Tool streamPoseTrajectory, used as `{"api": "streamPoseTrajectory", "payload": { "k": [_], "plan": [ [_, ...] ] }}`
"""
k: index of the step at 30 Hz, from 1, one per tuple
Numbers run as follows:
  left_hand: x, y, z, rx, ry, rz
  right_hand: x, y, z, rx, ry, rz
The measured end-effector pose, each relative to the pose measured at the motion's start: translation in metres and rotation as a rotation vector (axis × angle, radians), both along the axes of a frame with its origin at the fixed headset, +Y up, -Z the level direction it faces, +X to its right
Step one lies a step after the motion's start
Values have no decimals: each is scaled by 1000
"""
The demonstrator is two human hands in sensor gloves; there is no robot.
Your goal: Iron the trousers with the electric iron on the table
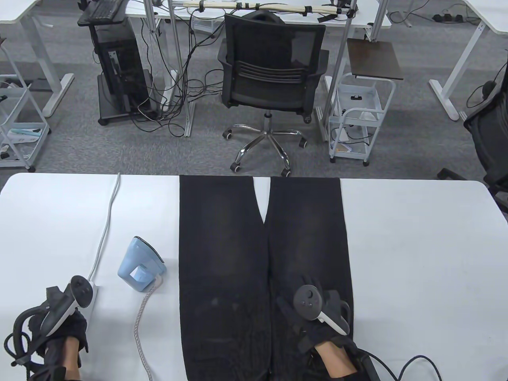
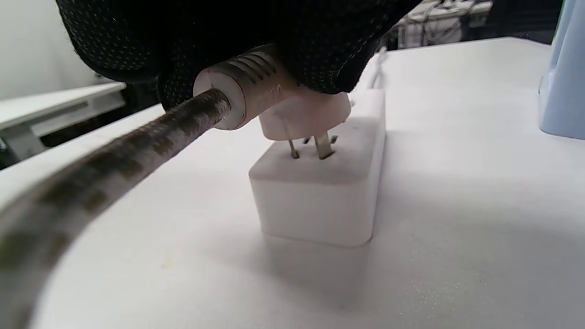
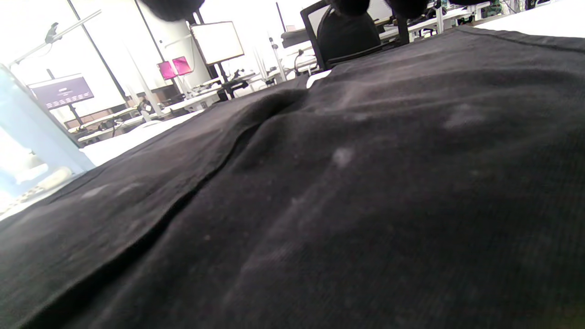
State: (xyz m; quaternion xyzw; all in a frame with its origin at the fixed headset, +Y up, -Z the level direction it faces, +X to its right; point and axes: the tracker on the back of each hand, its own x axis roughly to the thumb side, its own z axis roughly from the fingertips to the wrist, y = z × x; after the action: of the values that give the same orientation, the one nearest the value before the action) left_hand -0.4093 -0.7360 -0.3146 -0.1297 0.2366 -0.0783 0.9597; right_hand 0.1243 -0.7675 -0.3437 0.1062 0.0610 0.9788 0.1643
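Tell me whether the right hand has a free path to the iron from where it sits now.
Probably yes. The right hand rests flat on the trousers, and the iron stands upright on bare table beside their left edge. Only flat cloth lies between. The left hand grips the plug farther left.

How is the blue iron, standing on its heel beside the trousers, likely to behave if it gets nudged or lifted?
The electric iron stands upright on its narrow heel, so a sideways nudge could probably tip it. Its braided cord trails slack across the table, so lifting would likely drag the cord along. The shell looks like smooth rigid plastic, probably stiff in hand.
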Motion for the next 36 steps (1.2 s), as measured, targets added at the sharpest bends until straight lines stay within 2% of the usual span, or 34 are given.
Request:
{"api": "streamPoseTrajectory", "payload": {
  "k": [4,7,9,17,22,26,36],
  "plan": [
    [2,-1,-3,-4,-12,-24,0,0,0,1,0,-5],
    [6,-13,-6,-13,-24,-38,1,1,0,5,-1,-6],
    [10,-14,-7,-34,-33,-85,1,0,-1,5,-1,-6],
    [5,-12,-8,-65,-6,-31,2,1,-1,8,-4,-15],
    [9,0,-11,42,-1,17,1,-2,-1,-6,-5,-8],
    [14,-3,-19,-21,-15,118,1,-2,-1,0,-3,-9],
    [6,-30,-27,-145,36,83,0,-2,-1,-10,5,3]
  ]
}}
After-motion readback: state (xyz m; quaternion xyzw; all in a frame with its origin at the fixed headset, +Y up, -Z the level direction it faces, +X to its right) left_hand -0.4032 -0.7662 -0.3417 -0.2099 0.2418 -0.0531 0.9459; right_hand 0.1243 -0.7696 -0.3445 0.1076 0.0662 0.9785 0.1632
